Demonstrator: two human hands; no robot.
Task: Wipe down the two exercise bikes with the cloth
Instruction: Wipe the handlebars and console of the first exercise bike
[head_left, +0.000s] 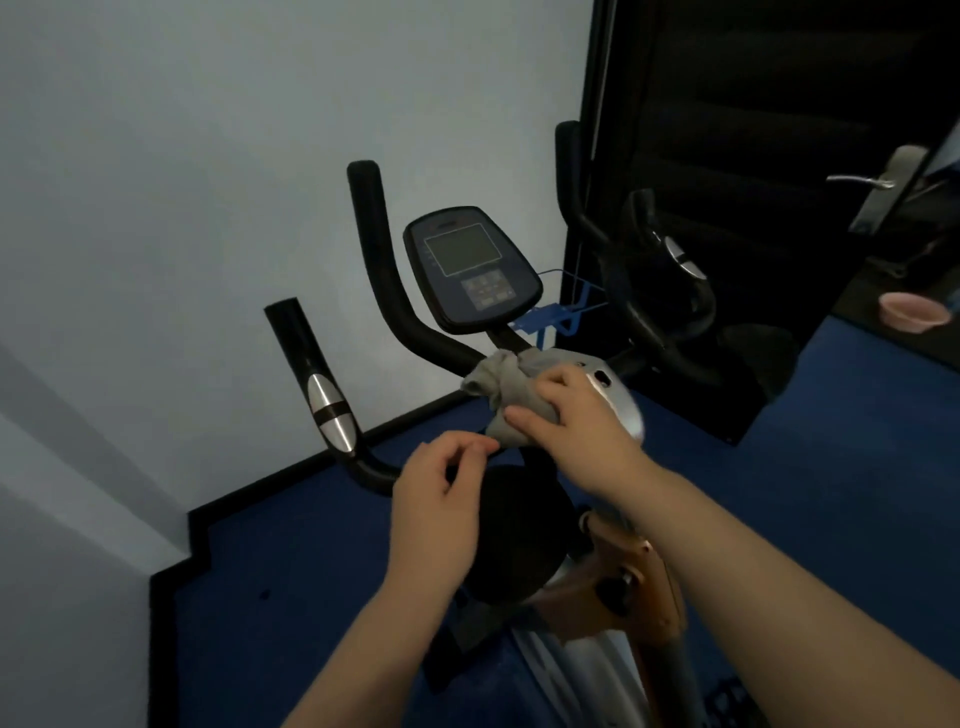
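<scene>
Right hand (576, 415) grips the grey cloth (498, 384), bunched against the handlebar junction of the exercise bike (395, 312), just below the console (470, 270). Left hand (441, 499) hovers at seven o'clock from the cloth, fingers loosely curled, holding nothing. White wall (182, 182) stands near the bars at nine o'clock. Blue floor (857, 441) lies open at three o'clock; dark door (753, 104) at one o'clock.

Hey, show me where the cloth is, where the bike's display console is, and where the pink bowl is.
cloth (506, 382): head view, on the bunched grey fabric left of the right hand.
display console (462, 255): head view, on its grey screen.
pink bowl (910, 310): head view, on its outer wall, far right on the floor.
</scene>
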